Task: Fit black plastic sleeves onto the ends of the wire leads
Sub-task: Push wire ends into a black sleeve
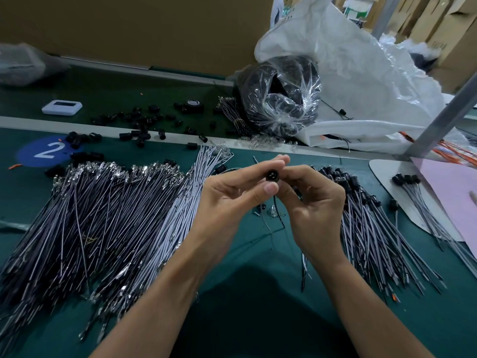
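Black sleeve (271,176), pinched in L hand (232,200) and R hand (315,200) grips, wire piles (103,215) flank mat strip (258,251)

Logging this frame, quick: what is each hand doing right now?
Left hand: pinches the sleeve between thumb and fingers.
Right hand: fingers curled at the sleeve, apparently pinching a wire lead into it.

Bare green mat (247,254) lies open at lower centre. Wire leads (103,215) block the left, sleeved leads (374,228) the right; plastic bags (361,73) and loose sleeves (139,122) crowd the top.
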